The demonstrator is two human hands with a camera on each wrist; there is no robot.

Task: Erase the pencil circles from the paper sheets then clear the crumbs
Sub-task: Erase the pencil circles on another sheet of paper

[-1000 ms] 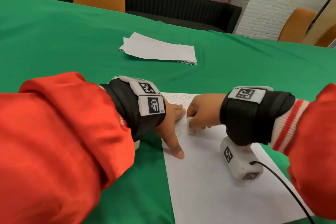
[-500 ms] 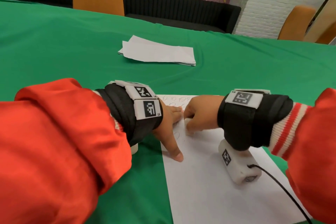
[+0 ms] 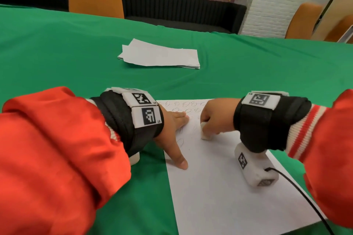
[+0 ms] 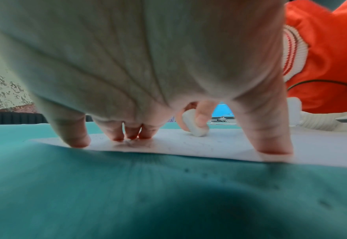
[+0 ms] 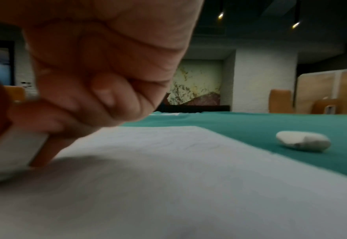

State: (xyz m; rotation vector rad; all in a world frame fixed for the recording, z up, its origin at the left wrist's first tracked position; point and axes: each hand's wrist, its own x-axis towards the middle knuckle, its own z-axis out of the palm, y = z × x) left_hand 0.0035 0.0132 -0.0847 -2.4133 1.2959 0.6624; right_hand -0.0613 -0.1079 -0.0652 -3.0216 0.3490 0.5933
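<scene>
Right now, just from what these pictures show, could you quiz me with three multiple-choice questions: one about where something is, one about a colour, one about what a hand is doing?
1. Where does the stack of spare sheets lie?
A. Farther up the table, beyond both hands
B. Under the left hand
C. On an orange chair

2. What colour is the tablecloth?
A. Blue
B. Green
C. White

3. What is the right hand doing?
A. Resting flat and empty
B. Pointing at the wall
C. Holding the eraser against the paper sheet

Answers:
1 A: the head view shows the stack past the hands.
2 B: green cloth surrounds the sheet.
3 C: curled fingers hold the white eraser down on the sheet, while the left hand presses the sheet's edge with spread fingers.
</scene>
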